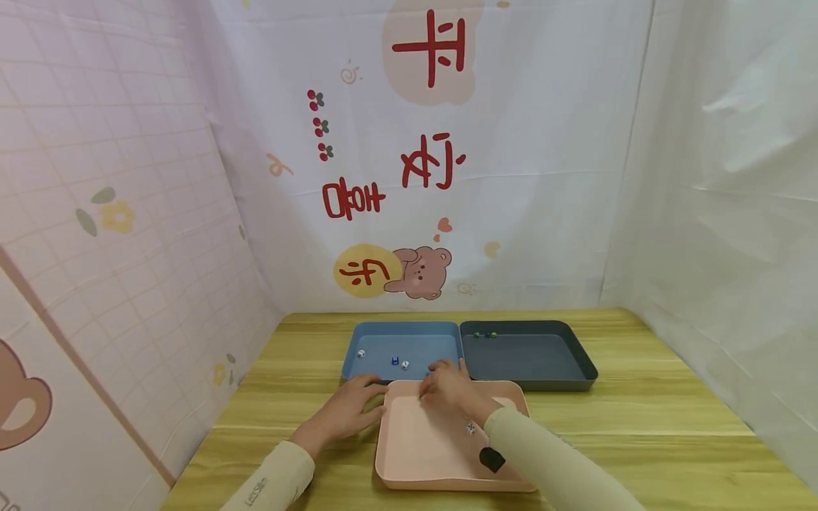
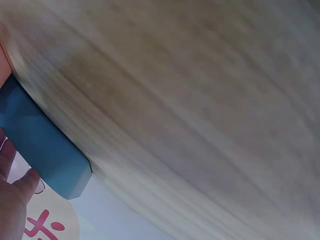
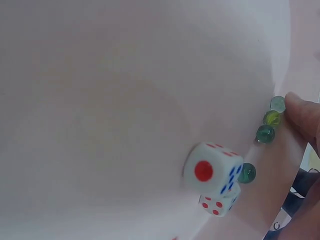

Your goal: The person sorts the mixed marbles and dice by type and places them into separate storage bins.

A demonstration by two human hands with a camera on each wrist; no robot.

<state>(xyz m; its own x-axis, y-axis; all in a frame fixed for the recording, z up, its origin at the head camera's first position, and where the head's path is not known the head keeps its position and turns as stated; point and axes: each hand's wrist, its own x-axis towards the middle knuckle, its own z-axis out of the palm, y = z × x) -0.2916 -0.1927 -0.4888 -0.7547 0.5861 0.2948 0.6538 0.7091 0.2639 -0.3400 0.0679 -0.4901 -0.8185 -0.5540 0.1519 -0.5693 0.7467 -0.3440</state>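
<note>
A pink tray (image 1: 409, 454) lies at the front of the table. My left hand (image 1: 348, 408) is at its left rim, fingers loosely bent and holding nothing. My right hand (image 1: 447, 389) reaches into the tray's far side. In the right wrist view, a fingertip (image 3: 300, 112) meets a clear marble (image 3: 278, 104) by the tray wall. A yellow-green marble (image 3: 272, 118) and a dark green marble (image 3: 265, 134) line up beside it, and another green marble (image 3: 247, 173) lies apart. Two white dice with red and blue pips, a nearer die (image 3: 210, 170) and a farther die (image 3: 218, 204), are close by.
Behind the pink tray stand a blue tray (image 1: 409, 328) with several dice, including a blue die (image 1: 395, 360), and a dark grey tray (image 1: 530, 358) with a few green marbles (image 1: 493, 335). They touch side by side. A printed cloth (image 1: 543, 213) hangs behind the wooden table (image 1: 671, 426).
</note>
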